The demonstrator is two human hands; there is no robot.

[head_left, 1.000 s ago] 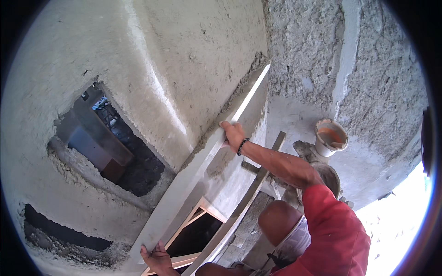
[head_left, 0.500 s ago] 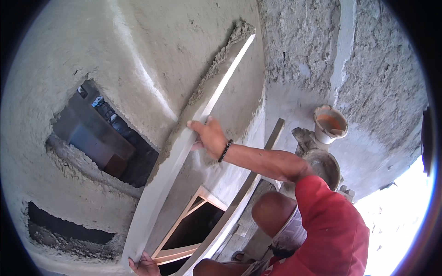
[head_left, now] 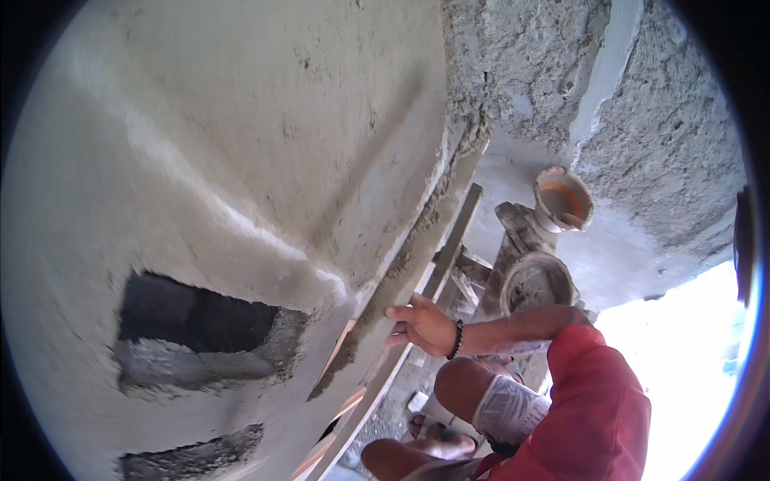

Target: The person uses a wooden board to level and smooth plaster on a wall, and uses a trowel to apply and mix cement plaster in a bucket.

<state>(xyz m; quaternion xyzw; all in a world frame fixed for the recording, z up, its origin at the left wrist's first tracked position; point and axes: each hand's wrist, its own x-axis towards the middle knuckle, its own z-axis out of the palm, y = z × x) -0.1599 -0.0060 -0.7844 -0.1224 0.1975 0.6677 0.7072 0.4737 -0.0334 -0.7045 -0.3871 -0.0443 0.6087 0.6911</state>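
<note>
My right hand [head_left: 425,329], with a dark beaded bracelet at the wrist, grips a long straightedge [head_left: 370,343] around its lower middle. Wet mortar [head_left: 421,231] clings along the edge and face of this straightedge, which slants from upper right to lower left. It is held off the plastered wall [head_left: 265,152], with its far end near the corner. The thumb lies over the mortar side, and the other fingers are partly hidden by the board. My left hand is outside the picture.
Two rough openings [head_left: 200,321] pierce the wall at left. A wooden plank [head_left: 455,240] runs just beyond the straightedge, near a light wooden frame [head_left: 345,405]. At right, a mortar-smeared bucket [head_left: 563,200] and a round basin [head_left: 539,282] rest on boards. Rough unfinished wall [head_left: 674,120] rises behind.
The straightedge has come away from the wall surface and swung right and down, carried by my right hand. My left hand, earlier at its lower end, has gone out of view.
</note>
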